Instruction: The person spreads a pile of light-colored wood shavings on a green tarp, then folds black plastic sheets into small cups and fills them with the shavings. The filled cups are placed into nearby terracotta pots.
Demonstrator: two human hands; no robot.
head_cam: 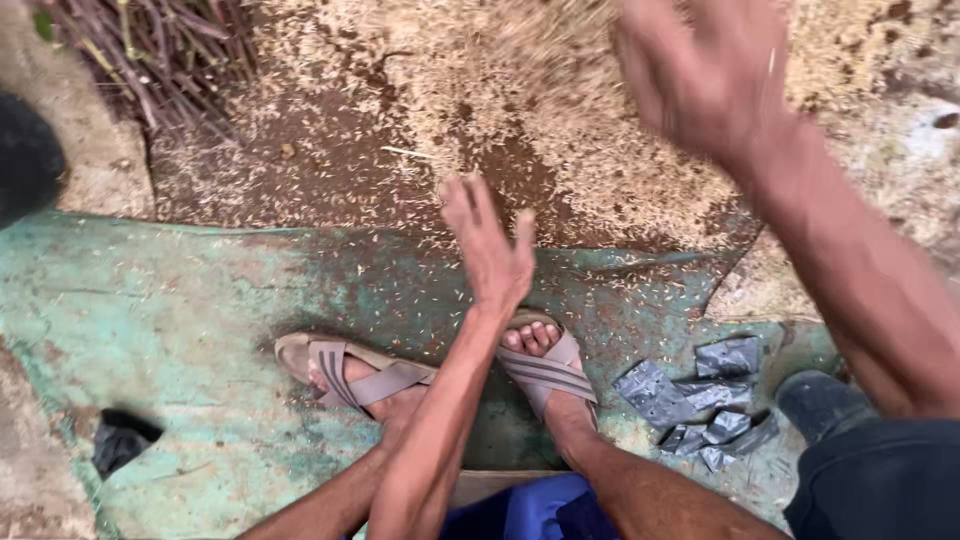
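Hanging above a heap of pale, fibrous chaff (560, 120), the left hand (490, 245) is flat and edge-on, fingers straight and together, thumb apart, gripping nothing. The right hand (705, 75) is blurred; its fingers look spread and loose, with nothing visibly held, though the blur keeps that uncertain. Chaff lies just beyond both sets of fingertips, thinning to scattered flecks over damp brown soil (300, 150). Below the left wrist, a worn green sheet (160, 310), mottled and rust-stained, carries two feet in grey-strapped sandals (545, 365). Crumpled grey foil-like scraps (700, 400) lie under the right forearm. Thin purplish sticks (160, 50) are piled far left of the fingers.
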